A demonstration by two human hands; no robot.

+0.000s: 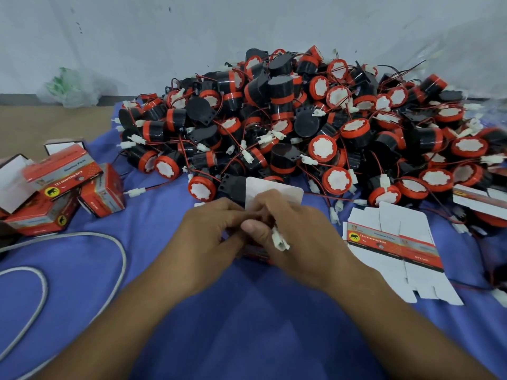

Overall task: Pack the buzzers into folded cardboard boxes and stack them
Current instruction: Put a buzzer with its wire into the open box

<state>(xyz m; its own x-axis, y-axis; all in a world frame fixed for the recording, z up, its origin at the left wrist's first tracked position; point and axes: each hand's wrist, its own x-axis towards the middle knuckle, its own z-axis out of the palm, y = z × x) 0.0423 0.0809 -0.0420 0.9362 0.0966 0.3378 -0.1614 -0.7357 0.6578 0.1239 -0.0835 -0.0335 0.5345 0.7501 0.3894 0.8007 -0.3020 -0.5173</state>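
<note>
Dead centre on the blue cloth point(247, 311), just short of the buzzer pile point(301, 119), left hand point(208, 229) and right hand point(296, 231) both grip one cardboard box point(258, 255), its flap point(274, 192) upright on the far side and a white connector point(279, 239) poking out by the right thumb; packed boxes point(60, 187) lie well left, nearer the left hand.

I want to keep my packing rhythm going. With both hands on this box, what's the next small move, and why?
Likely tuck the white connector into the box with the right hand, then fold the flap shut. The connector pokes out beside that hand's thumb and the flap stands open, while the left hand grips the box.
</note>
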